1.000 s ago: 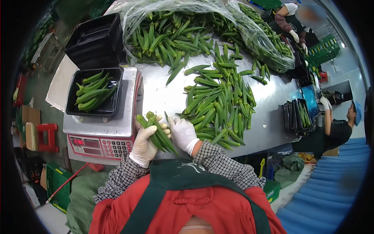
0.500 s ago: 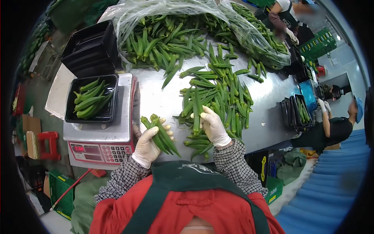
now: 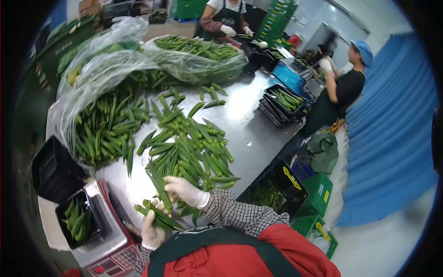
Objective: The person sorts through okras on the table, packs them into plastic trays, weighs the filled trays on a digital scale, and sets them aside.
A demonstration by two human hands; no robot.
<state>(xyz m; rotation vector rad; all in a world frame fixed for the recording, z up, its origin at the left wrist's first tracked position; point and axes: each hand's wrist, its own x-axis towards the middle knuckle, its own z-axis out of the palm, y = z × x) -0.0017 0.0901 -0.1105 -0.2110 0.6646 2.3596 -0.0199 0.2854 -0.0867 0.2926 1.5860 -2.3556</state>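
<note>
Right hand (image 3: pixel 187 191) back near left hand (image 3: pixel 152 231); head view swung right.
Vs 0.5 s ago: right hand's okra pod (image 3: pixel 157 180) moved from over the pile (image 3: pixel 189 147) to just beside left hand's bunch (image 3: pixel 162 220); scale (image 3: pixel 110 227) now lower left.

Loose okra (image 3: pixel 184 147) lies mid-table (image 3: pixel 258 154) — behind it and to the left, an open bag (image 3: pixel 69 111) holds more, with a second bag (image 3: pixel 207 71) farther back. At the near left, on the scale (image 3: pixel 108 244), sits a tray (image 3: pixel 98 224) with pods (image 3: pixel 77 221) in it, stacked trays (image 3: pixel 53 173) just behind. Other trays (image 3: pixel 273 114) stand near the table's right edge — crates (image 3: pixel 320 191) beyond its right side.
</note>
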